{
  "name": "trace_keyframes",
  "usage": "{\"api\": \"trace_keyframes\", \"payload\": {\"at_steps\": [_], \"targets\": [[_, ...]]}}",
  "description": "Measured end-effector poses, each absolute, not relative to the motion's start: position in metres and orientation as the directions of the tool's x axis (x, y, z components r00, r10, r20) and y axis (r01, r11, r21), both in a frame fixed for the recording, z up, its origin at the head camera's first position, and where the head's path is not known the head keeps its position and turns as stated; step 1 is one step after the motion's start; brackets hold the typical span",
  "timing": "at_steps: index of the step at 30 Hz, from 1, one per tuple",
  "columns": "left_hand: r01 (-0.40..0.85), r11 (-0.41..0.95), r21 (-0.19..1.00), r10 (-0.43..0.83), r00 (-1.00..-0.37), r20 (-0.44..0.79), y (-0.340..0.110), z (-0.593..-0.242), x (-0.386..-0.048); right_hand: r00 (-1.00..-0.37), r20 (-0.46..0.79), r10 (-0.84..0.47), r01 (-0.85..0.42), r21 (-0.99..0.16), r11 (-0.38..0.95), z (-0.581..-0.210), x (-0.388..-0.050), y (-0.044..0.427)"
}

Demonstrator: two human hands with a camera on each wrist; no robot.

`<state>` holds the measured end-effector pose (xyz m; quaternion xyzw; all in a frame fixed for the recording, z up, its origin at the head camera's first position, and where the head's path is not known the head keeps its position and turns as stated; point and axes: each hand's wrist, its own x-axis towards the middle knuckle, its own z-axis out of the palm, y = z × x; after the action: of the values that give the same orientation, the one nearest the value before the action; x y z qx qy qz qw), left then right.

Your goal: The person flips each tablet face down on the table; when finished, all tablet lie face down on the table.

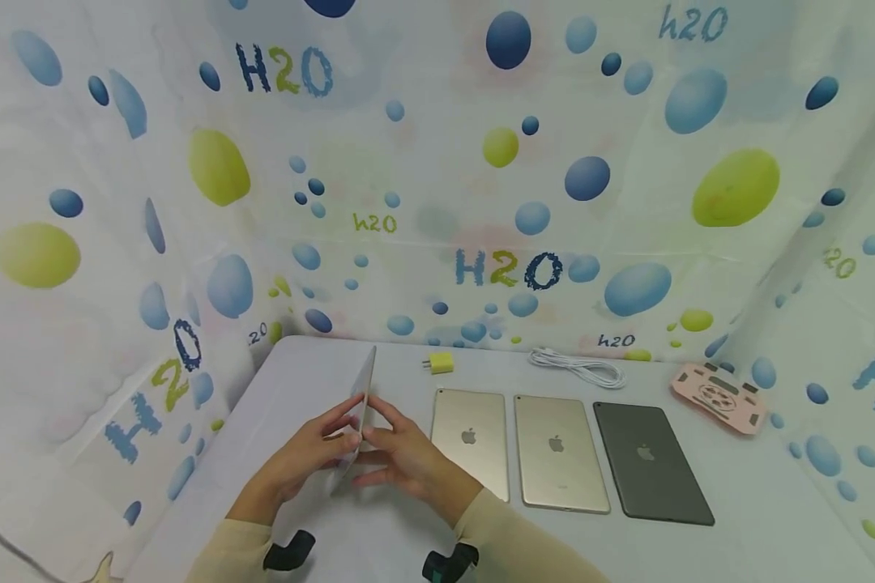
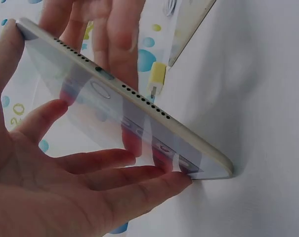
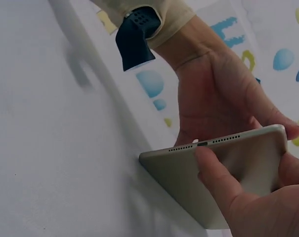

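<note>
A gold tablet [image 1: 365, 376] stands on edge, tilted, between both hands over the left part of the table. My left hand [image 1: 295, 461] is on its screen side. In the left wrist view, that hand's thumb is at one corner and its fingers touch the glossy screen [image 2: 53, 66], which mirrors them. My right hand [image 1: 419, 470] holds it from the back. In the right wrist view, a right-hand digit lies by the charging port on the tablet's gold back [image 3: 184, 173]. Part of the back is hidden behind the right hand.
Two gold tablets [image 1: 474, 421] [image 1: 563, 465] and a dark grey tablet [image 1: 652, 478] lie face down in a row at right. Behind them are a yellow charger plug [image 1: 441, 363] and a coiled white cable [image 1: 579, 367]. A pink device [image 1: 722, 398] sits near the right edge.
</note>
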<state>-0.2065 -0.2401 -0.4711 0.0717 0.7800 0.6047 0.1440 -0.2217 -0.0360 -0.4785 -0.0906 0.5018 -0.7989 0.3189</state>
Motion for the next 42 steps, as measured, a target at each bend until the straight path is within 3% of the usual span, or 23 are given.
{"api": "trace_keyframes", "payload": {"at_steps": [8,14,21,29,35,39,42], "targets": [[-0.072,0.185,0.98,0.302,-0.945,-0.127,-0.237,-0.471,-0.204,-0.767,-0.178,-0.617,0.413,-0.872,-0.262,-0.477,-0.223,-0.033],[-0.095,0.076,0.993,0.305,-0.946,-0.114,-0.232,-0.469,-0.199,-0.78,-0.177,-0.601,0.337,-0.927,-0.165,-0.472,-0.222,-0.03],[-0.069,-0.192,0.979,0.27,-0.963,-0.014,-0.23,-0.474,-0.2,-0.808,-0.163,-0.566,0.233,-0.971,-0.053,-0.469,-0.218,-0.031],[-0.053,-0.388,0.92,0.226,-0.973,0.039,-0.229,-0.481,-0.197,-0.858,-0.085,-0.507,0.191,-0.969,-0.16,-0.477,-0.211,-0.028],[-0.071,-0.538,0.84,0.271,-0.958,0.093,-0.233,-0.483,-0.192,-0.893,-0.078,-0.442,0.199,-0.952,-0.233,-0.481,-0.211,-0.022],[-0.041,-0.531,0.846,0.278,-0.952,0.128,-0.241,-0.484,-0.193,-0.909,-0.123,-0.398,0.239,-0.937,-0.255,-0.484,-0.214,-0.017],[-0.017,-0.447,0.894,0.247,-0.963,0.105,-0.249,-0.487,-0.194,-0.914,-0.167,-0.369,0.277,-0.923,-0.269,-0.487,-0.214,-0.014]]}}
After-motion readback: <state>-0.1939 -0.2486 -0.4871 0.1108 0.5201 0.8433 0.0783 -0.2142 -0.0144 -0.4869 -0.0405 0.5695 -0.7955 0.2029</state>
